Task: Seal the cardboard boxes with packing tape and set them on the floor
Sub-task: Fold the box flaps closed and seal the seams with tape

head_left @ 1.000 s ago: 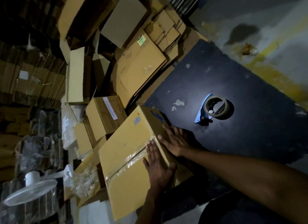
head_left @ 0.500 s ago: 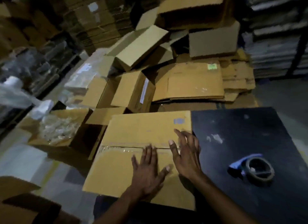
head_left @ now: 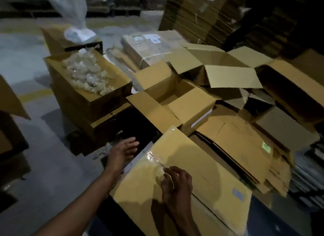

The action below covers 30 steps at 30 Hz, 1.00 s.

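Left hand [head_left: 122, 152] hangs over a dark open gap, so there's room under and just ahead of it. Past that gap, the open brown cardboard box full of clear plastic packets [head_left: 87, 88] blocks things. To its right, the taped tan cardboard box [head_left: 201, 165] walls it off.

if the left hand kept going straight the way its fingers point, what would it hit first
Probably the upper left edge of the taped box. The left hand is open beside that box, fingers pointing right across a dark gap toward it. Depth is unclear, so it might pass into the gap instead.
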Each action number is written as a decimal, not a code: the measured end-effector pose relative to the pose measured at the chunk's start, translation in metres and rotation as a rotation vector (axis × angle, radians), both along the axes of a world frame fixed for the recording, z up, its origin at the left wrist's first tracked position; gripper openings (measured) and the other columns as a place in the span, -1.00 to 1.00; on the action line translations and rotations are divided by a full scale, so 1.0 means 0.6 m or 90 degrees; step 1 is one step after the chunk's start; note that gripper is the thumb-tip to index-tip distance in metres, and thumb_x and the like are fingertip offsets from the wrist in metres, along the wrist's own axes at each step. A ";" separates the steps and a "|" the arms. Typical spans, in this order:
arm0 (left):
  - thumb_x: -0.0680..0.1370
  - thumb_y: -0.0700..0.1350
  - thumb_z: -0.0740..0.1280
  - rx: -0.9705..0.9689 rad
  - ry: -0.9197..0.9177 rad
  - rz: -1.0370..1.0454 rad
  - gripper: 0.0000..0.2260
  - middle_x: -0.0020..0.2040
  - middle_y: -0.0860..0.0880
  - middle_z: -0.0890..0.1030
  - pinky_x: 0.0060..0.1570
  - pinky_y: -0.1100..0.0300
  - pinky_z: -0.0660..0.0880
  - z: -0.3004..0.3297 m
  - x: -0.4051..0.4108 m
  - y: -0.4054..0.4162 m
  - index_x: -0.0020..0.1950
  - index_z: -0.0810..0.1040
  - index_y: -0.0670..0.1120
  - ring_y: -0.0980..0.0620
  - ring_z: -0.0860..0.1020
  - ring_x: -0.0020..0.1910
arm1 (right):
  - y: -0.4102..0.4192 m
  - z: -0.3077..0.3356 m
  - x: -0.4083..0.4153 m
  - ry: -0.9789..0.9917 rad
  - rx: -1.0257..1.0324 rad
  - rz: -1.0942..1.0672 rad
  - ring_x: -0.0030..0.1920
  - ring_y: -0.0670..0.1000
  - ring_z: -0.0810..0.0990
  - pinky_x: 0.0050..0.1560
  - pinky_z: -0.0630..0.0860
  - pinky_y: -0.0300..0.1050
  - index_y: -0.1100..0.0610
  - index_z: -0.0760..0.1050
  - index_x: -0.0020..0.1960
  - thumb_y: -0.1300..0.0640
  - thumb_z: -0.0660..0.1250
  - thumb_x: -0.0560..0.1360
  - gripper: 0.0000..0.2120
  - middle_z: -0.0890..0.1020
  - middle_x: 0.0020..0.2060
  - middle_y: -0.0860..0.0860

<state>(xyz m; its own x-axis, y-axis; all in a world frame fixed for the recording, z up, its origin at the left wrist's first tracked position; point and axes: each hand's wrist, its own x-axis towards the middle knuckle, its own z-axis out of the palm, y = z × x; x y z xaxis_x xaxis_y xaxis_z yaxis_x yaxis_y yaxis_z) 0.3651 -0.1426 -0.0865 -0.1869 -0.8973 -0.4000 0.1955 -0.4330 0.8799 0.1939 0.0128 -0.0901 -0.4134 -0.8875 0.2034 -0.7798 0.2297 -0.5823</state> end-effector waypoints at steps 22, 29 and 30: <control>0.38 0.41 0.40 -0.171 -0.139 -0.258 -0.12 0.55 0.10 0.40 0.47 0.04 0.38 -0.013 -0.016 -0.024 0.64 0.23 0.17 0.16 0.40 0.49 | -0.054 -0.015 -0.055 0.130 0.146 0.011 0.25 0.16 0.49 0.20 0.51 0.12 -0.10 0.63 0.20 -0.08 0.33 0.53 -0.72 0.59 0.22 -0.01; 0.57 0.29 0.26 -0.578 -0.450 -0.560 -0.33 0.65 0.02 0.25 0.56 -0.03 0.10 0.042 -0.176 0.134 0.64 0.24 0.12 0.04 0.12 0.65 | 0.105 0.002 -0.171 0.078 0.191 -0.194 0.31 0.11 0.43 0.27 0.43 0.06 -0.13 0.60 0.28 -0.23 0.23 0.55 -0.61 0.57 0.29 -0.03; 0.59 0.27 0.26 -0.602 -0.483 -0.597 -0.34 0.67 0.00 0.20 0.57 -0.05 0.06 0.043 -0.197 0.162 0.65 0.21 0.12 0.02 0.07 0.66 | 0.131 0.005 -0.187 0.075 0.181 -0.213 0.30 0.12 0.45 0.25 0.44 0.04 -0.13 0.61 0.28 -0.23 0.22 0.55 -0.60 0.58 0.28 -0.03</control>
<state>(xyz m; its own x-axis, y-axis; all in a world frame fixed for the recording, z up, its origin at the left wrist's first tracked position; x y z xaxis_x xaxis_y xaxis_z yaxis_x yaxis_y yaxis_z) 0.2472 -0.0453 -0.0606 -0.8353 -0.5490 -0.0278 -0.4282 0.6182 0.6591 0.0818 0.0911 -0.0870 -0.6757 -0.7364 0.0333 -0.6925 0.6185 -0.3713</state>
